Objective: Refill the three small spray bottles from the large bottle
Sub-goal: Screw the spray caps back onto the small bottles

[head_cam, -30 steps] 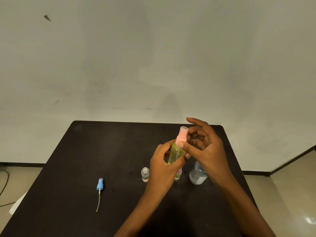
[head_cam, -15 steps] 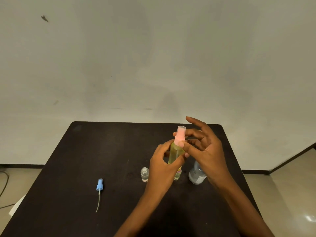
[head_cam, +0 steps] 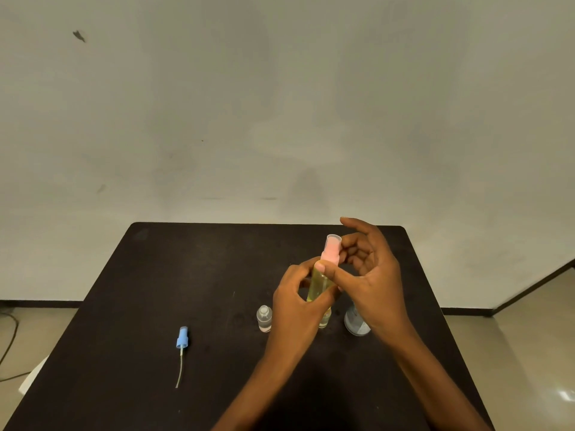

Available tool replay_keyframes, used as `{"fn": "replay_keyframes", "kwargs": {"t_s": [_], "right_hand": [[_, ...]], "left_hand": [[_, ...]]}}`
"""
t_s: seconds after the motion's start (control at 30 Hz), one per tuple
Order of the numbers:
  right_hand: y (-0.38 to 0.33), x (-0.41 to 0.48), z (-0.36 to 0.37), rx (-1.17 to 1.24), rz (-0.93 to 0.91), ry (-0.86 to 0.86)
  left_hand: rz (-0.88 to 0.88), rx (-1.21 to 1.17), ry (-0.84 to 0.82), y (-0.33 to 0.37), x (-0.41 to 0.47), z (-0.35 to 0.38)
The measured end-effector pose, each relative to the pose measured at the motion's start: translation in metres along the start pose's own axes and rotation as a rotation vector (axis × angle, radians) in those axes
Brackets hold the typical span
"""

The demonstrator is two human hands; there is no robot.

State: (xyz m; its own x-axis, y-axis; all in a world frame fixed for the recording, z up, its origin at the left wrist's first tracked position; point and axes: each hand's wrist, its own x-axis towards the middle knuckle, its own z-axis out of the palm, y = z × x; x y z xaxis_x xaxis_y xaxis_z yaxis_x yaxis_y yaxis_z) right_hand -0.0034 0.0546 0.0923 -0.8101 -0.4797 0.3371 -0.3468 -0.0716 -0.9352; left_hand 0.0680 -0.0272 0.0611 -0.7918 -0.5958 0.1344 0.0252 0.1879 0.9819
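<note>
My left hand (head_cam: 295, 306) grips the body of a slim yellow spray bottle (head_cam: 317, 284), held upright above the black table (head_cam: 155, 290). Thumb and fingers of my right hand (head_cam: 370, 275) pinch its pink spray cap (head_cam: 331, 251). A small clear bottle (head_cam: 264, 318) stands open, without a cap, just left of my left hand. Another yellowish small bottle (head_cam: 325, 318) stands behind my left hand, mostly hidden. The large clear bottle (head_cam: 354, 325) stands under my right hand, partly covered. A blue spray head with its dip tube (head_cam: 181, 340) lies on the table at the left.
The table reaches to a plain wall at the back. Floor shows on both sides, with a cable at the far left (head_cam: 6, 337) and a white object (head_cam: 31, 377) by the table's left edge.
My right hand's fingers have shifted around the pink cap, with the thumb now lower on its base. The bottle has stayed nearly in place.
</note>
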Motion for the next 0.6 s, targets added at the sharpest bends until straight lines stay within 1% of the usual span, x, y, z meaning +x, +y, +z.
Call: {"fn": "replay_keyframes", "kwargs": {"t_s": [0.07, 0.2, 0.27, 0.6], "right_hand": [[0.0005, 0.0003, -0.0006, -0.002, 0.02, -0.017], [0.0, 0.0016, -0.0059, 0.055, 0.075, -0.135], [-0.0002, 0.0016, -0.0076, 0.067, 0.087, -0.152], [0.0011, 0.0005, 0.0005, -0.023, 0.044, 0.006]], "left_hand": [[-0.007, 0.0, -0.005, -0.0007, 0.0004, 0.0002], [0.001, -0.032, 0.006, -0.0014, 0.0013, -0.0009], [0.007, -0.043, 0.014, -0.0021, 0.002, -0.0008], [0.006, 0.011, 0.012, -0.0055, 0.0022, 0.001]]}}
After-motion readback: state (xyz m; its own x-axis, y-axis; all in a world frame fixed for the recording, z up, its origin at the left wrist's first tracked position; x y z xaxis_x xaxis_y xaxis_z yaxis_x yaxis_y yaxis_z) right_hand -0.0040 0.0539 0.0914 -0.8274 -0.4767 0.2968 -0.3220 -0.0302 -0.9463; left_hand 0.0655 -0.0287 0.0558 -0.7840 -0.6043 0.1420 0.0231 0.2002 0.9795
